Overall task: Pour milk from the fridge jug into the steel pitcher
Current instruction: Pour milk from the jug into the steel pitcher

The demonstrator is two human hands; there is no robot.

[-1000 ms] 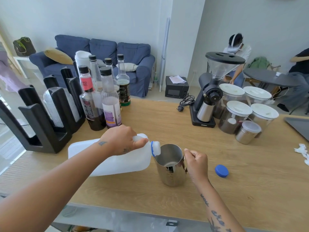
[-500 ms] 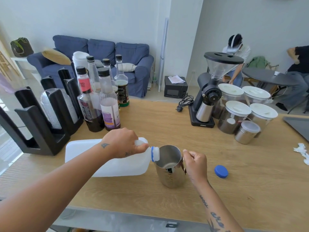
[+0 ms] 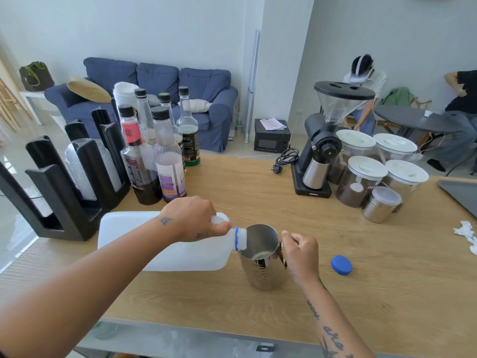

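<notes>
The white plastic milk jug (image 3: 144, 241) lies tipped on its side, its uncapped mouth over the rim of the steel pitcher (image 3: 263, 270). My left hand (image 3: 191, 218) is closed around the jug's handle near the neck. The pitcher stands upright on the wooden counter (image 3: 387, 293), and my right hand (image 3: 299, 251) grips its handle on the right side. Inside the pitcher I see only shiny steel; no stream of milk is visible at the mouth. The jug's blue cap (image 3: 341, 265) rests on the counter to the right of the pitcher.
Several syrup bottles (image 3: 167, 156) and a black cup-and-lid holder (image 3: 64, 182) stand at the left behind the jug. A coffee grinder (image 3: 322, 151), lidded jars (image 3: 361, 182) and a steel canister (image 3: 382, 205) sit at the back right. Crumpled tissue (image 3: 467, 233) lies at the right edge.
The jug has stayed tipped over the pitcher, its rear end slightly lower now. My right hand has loosened a little on the pitcher handle. The view has shifted slightly.
</notes>
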